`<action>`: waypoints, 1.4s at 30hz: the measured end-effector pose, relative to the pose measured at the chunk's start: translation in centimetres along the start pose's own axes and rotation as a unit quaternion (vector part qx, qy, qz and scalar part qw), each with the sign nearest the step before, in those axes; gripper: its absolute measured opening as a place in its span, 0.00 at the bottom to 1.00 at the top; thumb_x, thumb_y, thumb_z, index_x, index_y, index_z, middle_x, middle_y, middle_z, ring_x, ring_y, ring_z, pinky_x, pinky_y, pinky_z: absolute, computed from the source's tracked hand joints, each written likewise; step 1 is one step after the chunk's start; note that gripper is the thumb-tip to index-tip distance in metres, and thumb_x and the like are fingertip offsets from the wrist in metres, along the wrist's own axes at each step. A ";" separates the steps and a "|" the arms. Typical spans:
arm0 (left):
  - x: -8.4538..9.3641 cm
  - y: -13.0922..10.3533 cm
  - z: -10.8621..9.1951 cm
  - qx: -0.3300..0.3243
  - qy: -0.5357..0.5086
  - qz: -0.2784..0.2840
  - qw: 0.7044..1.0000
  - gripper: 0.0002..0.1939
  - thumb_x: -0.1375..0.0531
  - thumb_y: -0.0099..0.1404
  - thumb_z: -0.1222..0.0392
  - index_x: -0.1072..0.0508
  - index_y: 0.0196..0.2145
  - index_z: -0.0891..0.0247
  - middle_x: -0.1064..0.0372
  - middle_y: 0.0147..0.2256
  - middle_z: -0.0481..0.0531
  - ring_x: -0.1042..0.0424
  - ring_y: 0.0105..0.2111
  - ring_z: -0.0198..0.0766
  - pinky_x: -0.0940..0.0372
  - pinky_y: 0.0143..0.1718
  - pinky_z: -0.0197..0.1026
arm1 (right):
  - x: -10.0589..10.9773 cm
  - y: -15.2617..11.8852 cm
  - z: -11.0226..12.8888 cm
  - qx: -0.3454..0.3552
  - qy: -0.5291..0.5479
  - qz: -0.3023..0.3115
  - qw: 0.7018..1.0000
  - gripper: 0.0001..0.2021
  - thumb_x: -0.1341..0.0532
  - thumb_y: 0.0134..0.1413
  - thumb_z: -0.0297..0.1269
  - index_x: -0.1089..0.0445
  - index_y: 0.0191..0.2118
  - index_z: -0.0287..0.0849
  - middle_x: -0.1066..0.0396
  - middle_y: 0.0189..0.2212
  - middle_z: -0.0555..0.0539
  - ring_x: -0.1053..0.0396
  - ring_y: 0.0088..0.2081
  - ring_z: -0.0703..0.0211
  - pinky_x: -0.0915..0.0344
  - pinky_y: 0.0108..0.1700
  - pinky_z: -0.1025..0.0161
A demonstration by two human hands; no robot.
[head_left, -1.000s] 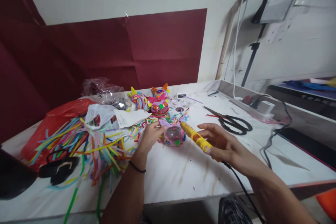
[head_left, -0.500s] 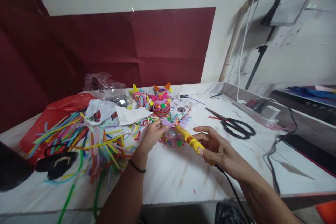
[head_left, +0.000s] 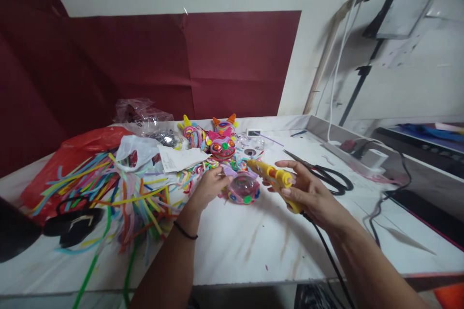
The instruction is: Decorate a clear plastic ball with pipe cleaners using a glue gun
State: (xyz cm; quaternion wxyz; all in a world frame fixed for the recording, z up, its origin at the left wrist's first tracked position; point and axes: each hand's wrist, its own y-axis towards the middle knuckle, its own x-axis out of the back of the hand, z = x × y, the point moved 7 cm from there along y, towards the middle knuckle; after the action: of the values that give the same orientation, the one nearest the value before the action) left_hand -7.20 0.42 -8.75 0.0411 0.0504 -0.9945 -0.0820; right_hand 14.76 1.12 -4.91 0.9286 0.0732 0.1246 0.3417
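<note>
My right hand [head_left: 308, 193] is wrapped round a yellow glue gun [head_left: 275, 178], its nozzle pointing up and left and its black cord trailing down. Below and left of the nozzle, a clear round piece [head_left: 243, 187] with a pink rim and coloured dots rests on the white table [head_left: 232, 246]. My left hand [head_left: 212, 186] has its fingertips closed on the purple fuzzy part [head_left: 230, 171] at the upper left of that piece. Finished-looking colourful animal heads [head_left: 223, 147] with pointed ears sit just behind.
Loose coloured pipe cleaners [head_left: 137, 198] and a red bag [head_left: 72, 159] spread over the left side. Large black scissors [head_left: 326, 176] lie to the right, near a power strip [head_left: 362, 159] and its cables. White paper [head_left: 179, 158] lies behind my left hand.
The glue gun has moved right and away from the round piece, and has turned in my right hand. More of the clear piece shows. My left hand stays beside it.
</note>
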 end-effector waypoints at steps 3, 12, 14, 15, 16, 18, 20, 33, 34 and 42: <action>0.0 -0.2 -0.1 0.008 0.004 0.022 1.000 0.14 0.34 0.54 0.55 0.25 0.35 0.67 0.24 0.32 0.52 0.26 0.35 0.40 0.33 0.40 0.39 | 0.2 0.8 0.8 0.003 0.008 0.009 1.000 0.25 0.28 0.47 0.40 0.37 0.50 0.51 0.25 0.39 0.49 0.25 0.40 0.56 0.31 0.43 0.62; -0.1 -0.4 -0.3 0.008 0.020 0.043 0.999 0.15 0.31 0.50 0.58 0.22 0.35 0.67 0.25 0.37 0.54 0.26 0.37 0.39 0.33 0.40 0.38 | 0.7 1.4 0.9 -0.042 -0.015 0.048 0.998 0.23 0.29 0.48 0.42 0.37 0.48 0.48 0.24 0.38 0.47 0.25 0.39 0.56 0.30 0.42 0.61; -0.1 -0.3 -0.5 0.001 0.034 0.040 0.999 0.13 0.31 0.48 0.59 0.22 0.33 0.67 0.26 0.41 0.57 0.26 0.37 0.40 0.32 0.40 0.38 | 1.0 1.2 0.6 -0.053 -0.016 0.052 0.997 0.24 0.29 0.48 0.42 0.37 0.49 0.48 0.25 0.38 0.47 0.25 0.38 0.55 0.31 0.37 0.64; -0.1 -0.3 -0.5 -0.004 0.044 0.039 0.998 0.12 0.31 0.48 0.59 0.22 0.31 0.68 0.27 0.43 0.58 0.26 0.37 0.40 0.32 0.39 0.38 | 1.1 1.1 0.6 -0.060 -0.016 0.053 0.997 0.24 0.29 0.48 0.42 0.38 0.49 0.48 0.25 0.37 0.47 0.25 0.38 0.55 0.31 0.35 0.64; -0.1 -0.3 -0.6 -0.010 0.054 0.037 0.998 0.11 0.32 0.49 0.59 0.22 0.30 0.68 0.28 0.45 0.60 0.26 0.37 0.40 0.32 0.39 0.38 | 1.3 1.0 0.5 -0.067 -0.015 0.052 0.996 0.24 0.29 0.48 0.42 0.38 0.49 0.48 0.25 0.37 0.47 0.25 0.37 0.55 0.32 0.34 0.65; -0.1 -0.3 -0.5 -0.021 0.069 0.037 0.997 0.09 0.32 0.50 0.59 0.22 0.28 0.68 0.29 0.47 0.61 0.26 0.36 0.39 0.31 0.38 0.39 | 1.6 0.8 0.5 -0.076 -0.012 0.048 0.996 0.25 0.29 0.48 0.42 0.39 0.50 0.48 0.25 0.38 0.46 0.25 0.37 0.55 0.32 0.35 0.64; -0.2 -0.3 -0.4 -0.030 0.075 0.046 0.996 0.08 0.33 0.51 0.59 0.21 0.29 0.67 0.29 0.47 0.60 0.26 0.37 0.40 0.30 0.39 0.39 | 1.8 0.7 0.7 -0.077 -0.014 0.043 0.996 0.25 0.29 0.47 0.43 0.38 0.49 0.48 0.24 0.38 0.46 0.25 0.37 0.53 0.31 0.37 0.61; -0.7 -0.6 -1.5 -0.079 0.129 0.053 0.987 0.09 0.34 0.52 0.61 0.19 0.32 0.64 0.28 0.44 0.60 0.27 0.44 0.45 0.30 0.43 0.42 | 2.3 0.8 1.0 -0.093 -0.055 0.058 0.992 0.28 0.29 0.45 0.47 0.38 0.50 0.47 0.25 0.32 0.46 0.25 0.36 0.50 0.36 0.31 0.63; -0.7 -0.7 -1.6 -0.081 0.132 0.052 0.987 0.09 0.34 0.52 0.61 0.19 0.32 0.64 0.28 0.44 0.60 0.27 0.44 0.45 0.30 0.43 0.42 | 2.3 0.9 1.1 -0.094 -0.059 0.056 0.992 0.28 0.29 0.44 0.48 0.38 0.50 0.47 0.25 0.32 0.46 0.25 0.35 0.50 0.37 0.30 0.63; -0.8 -0.6 -1.0 -0.044 0.097 0.055 0.993 0.07 0.35 0.53 0.60 0.22 0.30 0.65 0.27 0.42 0.59 0.27 0.39 0.43 0.31 0.39 0.40 | 2.4 0.5 1.4 -0.080 -0.047 0.039 0.995 0.29 0.28 0.42 0.47 0.37 0.50 0.48 0.24 0.33 0.44 0.25 0.33 0.50 0.37 0.26 0.64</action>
State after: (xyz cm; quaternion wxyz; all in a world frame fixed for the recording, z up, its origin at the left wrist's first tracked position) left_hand -6.26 -0.21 -7.87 0.1439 0.0010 -0.9825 -0.1182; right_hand 16.67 3.00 -3.90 0.9225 0.0197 0.0497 0.3822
